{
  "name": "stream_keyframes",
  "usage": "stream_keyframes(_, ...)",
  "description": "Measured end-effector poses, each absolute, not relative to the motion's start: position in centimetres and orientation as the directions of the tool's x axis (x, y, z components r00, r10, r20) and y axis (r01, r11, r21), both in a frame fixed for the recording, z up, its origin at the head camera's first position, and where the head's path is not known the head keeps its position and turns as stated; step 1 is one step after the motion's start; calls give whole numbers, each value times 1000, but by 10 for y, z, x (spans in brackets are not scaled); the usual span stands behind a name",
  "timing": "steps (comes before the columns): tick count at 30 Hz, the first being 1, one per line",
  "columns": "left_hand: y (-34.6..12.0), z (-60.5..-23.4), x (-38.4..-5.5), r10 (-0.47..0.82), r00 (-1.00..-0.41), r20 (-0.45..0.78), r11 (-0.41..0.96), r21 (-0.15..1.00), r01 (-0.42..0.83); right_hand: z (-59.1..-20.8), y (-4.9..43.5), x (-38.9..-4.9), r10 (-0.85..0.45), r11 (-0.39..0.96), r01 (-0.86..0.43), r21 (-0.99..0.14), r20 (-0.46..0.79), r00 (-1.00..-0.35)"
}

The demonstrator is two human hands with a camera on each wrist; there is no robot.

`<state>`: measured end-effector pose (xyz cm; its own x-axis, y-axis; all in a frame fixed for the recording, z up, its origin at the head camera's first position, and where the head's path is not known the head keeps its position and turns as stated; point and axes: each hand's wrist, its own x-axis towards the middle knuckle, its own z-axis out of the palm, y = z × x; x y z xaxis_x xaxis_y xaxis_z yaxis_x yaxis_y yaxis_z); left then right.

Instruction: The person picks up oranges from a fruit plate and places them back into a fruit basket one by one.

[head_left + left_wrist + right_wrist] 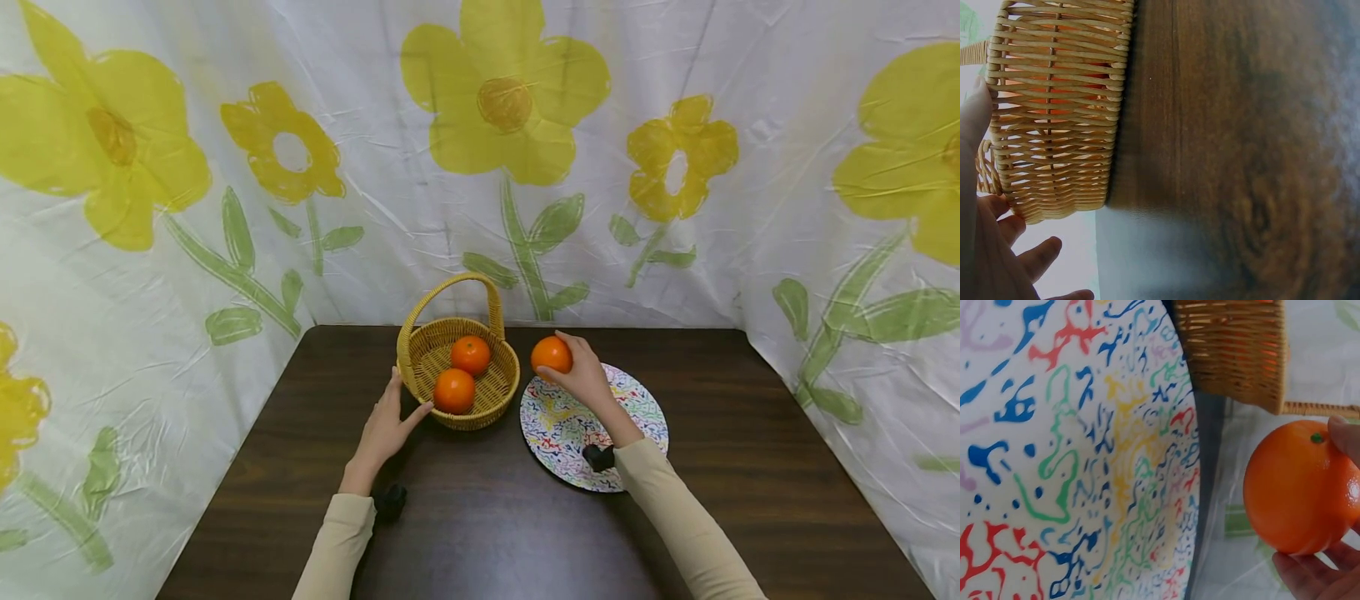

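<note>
The right hand (587, 379) cups 1 smooth orange (551, 355) above the patterned plate's (637, 408) 11 o'clock rim, likely light, firm and slippery, best cradled round its middle, while the left hand (385, 429) rests open-fingered against the basket (480, 408).

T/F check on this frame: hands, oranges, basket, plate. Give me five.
1. The right hand holds an orange. True.
2. The basket holds three oranges. False: two lie in it.
3. The left hand lifts the basket by its handle. False: it rests against the basket's side wall, and the handle is untouched.
4. The patterned plate lies to the right of the basket. True.
5. An orange lies on the plate. False: the plate bears none; the held orange is above its far edge.
</note>
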<state>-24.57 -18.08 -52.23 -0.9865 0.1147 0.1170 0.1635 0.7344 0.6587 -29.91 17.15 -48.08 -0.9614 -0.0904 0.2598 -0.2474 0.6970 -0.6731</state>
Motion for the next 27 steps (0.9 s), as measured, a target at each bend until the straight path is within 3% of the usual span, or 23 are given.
stream_keyframes(27, -181, -525, -247, 123, -984, 125, 725, 666, 175, -461, 139, -292, -210, 638, -367, -677, 306, -929)
